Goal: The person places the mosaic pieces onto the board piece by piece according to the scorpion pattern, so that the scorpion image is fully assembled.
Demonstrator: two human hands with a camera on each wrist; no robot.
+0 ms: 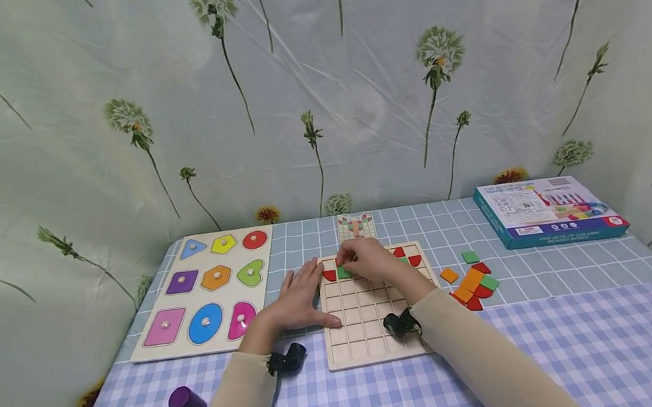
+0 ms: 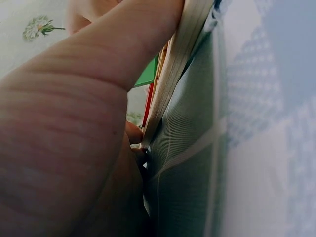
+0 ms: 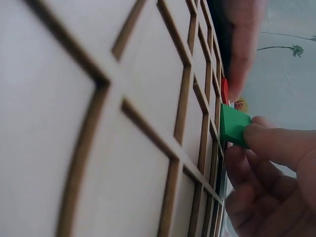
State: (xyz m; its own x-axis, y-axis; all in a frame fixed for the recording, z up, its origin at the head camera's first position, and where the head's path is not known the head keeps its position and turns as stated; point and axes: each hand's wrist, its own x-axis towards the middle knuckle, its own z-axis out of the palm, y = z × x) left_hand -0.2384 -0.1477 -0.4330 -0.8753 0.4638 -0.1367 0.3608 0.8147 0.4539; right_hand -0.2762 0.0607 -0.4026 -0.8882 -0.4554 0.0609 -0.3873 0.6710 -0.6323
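Observation:
A wooden grid board (image 1: 356,349) lies in front of me. My right hand (image 1: 367,258) is over its far row. Between thumb and fingers it pinches a green square tile (image 3: 234,125), held tilted at the grid in the right wrist view. Spread along the board's left edge is my left hand (image 1: 298,302), its thumb reaching onto the board and its fingers by the far left corner. A red quarter-round piece (image 1: 329,276) sits in the far left of the grid. More red pieces (image 1: 415,260) and a green one (image 1: 404,263) sit at the far right.
Loose orange (image 1: 448,275), red and green pieces lie right of the board. Behind it stands a pattern card (image 1: 356,228). A knobbed shape puzzle (image 1: 202,349) is at left, a purple cylinder (image 1: 187,404) nearer me. A flat box (image 1: 547,210) lies at back right.

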